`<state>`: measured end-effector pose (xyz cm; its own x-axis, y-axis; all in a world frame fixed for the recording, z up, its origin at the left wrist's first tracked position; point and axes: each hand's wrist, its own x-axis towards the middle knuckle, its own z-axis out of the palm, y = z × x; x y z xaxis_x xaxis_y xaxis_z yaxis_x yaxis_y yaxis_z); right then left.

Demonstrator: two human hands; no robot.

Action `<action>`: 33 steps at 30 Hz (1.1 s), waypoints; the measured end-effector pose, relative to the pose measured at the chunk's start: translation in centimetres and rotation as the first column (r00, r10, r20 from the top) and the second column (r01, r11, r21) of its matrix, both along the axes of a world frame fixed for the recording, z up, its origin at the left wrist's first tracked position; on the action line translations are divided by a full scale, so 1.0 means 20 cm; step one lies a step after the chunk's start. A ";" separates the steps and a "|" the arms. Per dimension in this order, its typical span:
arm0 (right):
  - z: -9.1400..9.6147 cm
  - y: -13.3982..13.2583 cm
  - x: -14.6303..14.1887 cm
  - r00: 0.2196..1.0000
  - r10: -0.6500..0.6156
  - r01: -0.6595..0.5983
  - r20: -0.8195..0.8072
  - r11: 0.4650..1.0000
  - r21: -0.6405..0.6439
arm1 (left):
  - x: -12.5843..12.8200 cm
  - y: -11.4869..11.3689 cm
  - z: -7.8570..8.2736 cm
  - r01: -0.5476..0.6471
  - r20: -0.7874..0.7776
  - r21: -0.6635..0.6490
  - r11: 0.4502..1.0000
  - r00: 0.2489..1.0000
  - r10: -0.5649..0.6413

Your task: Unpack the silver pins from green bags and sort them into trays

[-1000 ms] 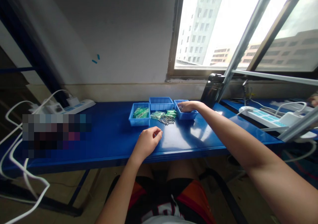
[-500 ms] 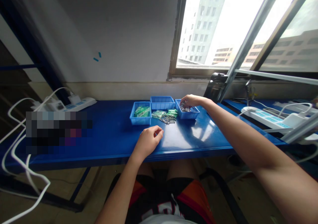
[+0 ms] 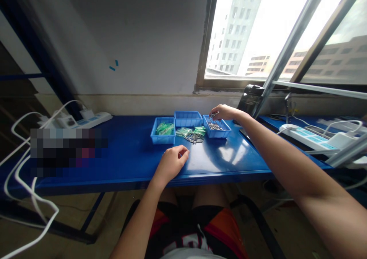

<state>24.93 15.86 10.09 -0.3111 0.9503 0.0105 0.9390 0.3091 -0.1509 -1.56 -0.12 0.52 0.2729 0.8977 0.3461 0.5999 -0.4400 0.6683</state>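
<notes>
Pinched in my right hand [image 3: 223,112] is a small bunch of metal screws [image 3: 212,116], held over the back of the right blue bin [image 3: 219,133]. More loose screws [image 3: 214,126] lie inside that bin. My left hand [image 3: 173,159] rests near the table's front edge with its fingers loosely curled and nothing visible in them. In front of it on the table lies a pile of screws [image 3: 195,138], with small green-and-clear packets [image 3: 185,132] behind. A left blue bin [image 3: 163,139] holds green packets [image 3: 164,128].
Behind the packets stands a third blue bin [image 3: 187,115]. A dark bottle [image 3: 250,99] stands at the right near a metal post. Power strips [image 3: 93,121] with white cables sit at both sides of the blue table [image 3: 129,155].
My right hand has risen slightly out of the right bin, with screws now showing between its fingers. My left hand has stayed where it was.
</notes>
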 end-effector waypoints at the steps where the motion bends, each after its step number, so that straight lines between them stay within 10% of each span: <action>1: 0.01 -0.01 -0.02 1.000 0.011 -0.011 -0.018 1.000 0.006 | 0.00 0.00 0.00 0.000 0.002 0.001 1.000 1.000 0.000; 14: -0.14 -0.12 -0.47 0.925 0.375 -0.379 0.058 0.919 0.111 | 0.00 0.01 -0.01 -0.002 0.024 0.003 1.000 1.000 0.002; 33: -0.15 -0.10 -0.62 0.913 0.401 -0.402 0.071 0.915 0.010 | 0.00 0.01 -0.01 0.002 0.032 0.012 1.000 0.999 -0.002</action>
<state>12.56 13.80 7.03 -0.6673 0.7448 -0.0024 0.7425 0.6649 -0.0812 -1.48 0.12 0.29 0.2636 0.8928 0.3652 0.5774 -0.4493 0.6817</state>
